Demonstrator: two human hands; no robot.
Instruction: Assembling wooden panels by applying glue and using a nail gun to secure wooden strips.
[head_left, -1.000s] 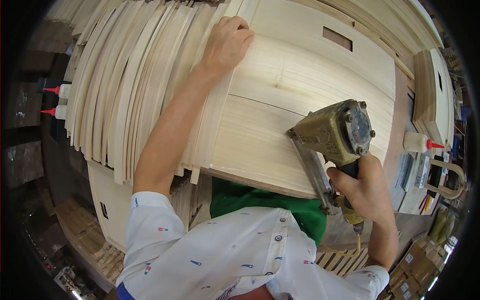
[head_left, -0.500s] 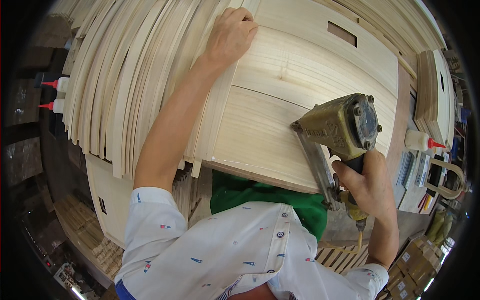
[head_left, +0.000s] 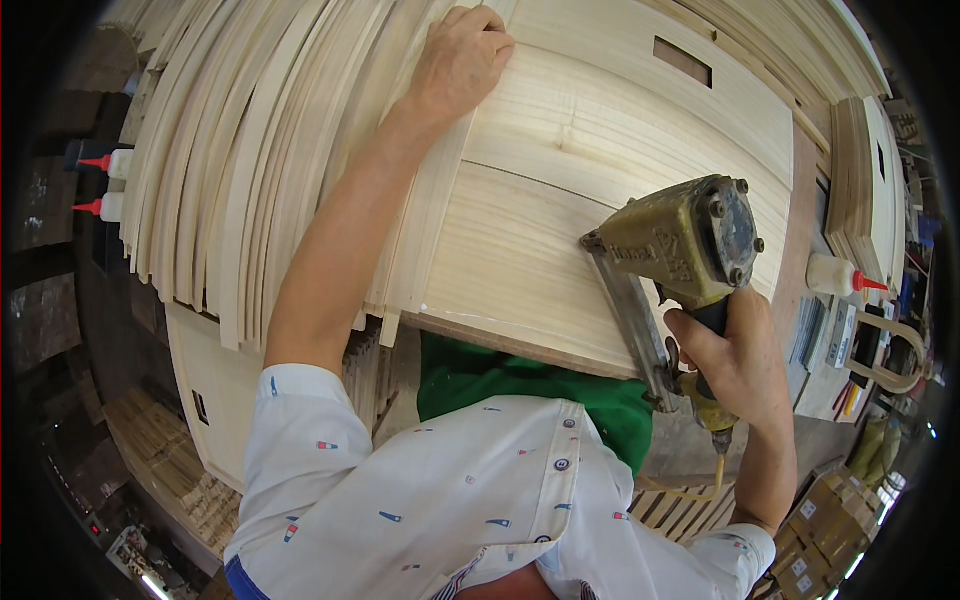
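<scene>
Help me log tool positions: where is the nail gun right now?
In the head view, the nail gun is right of centre, gripped in the right hand, at the near edge of the pale wooden panel.

Left arm [head_left: 345, 235] stretching forward, right hand [head_left: 745, 360] gripping

The left arm is extending forward and slightly inward, bending only a little. The left hand [head_left: 462, 62] is resting with its back upward, fingers [head_left: 497, 42] curling under, their tips hiding from view. The right forearm [head_left: 768, 455] is pointing forward, and the right hand is wrapping into a grip, its thumb [head_left: 692, 338] pointing left.
</scene>
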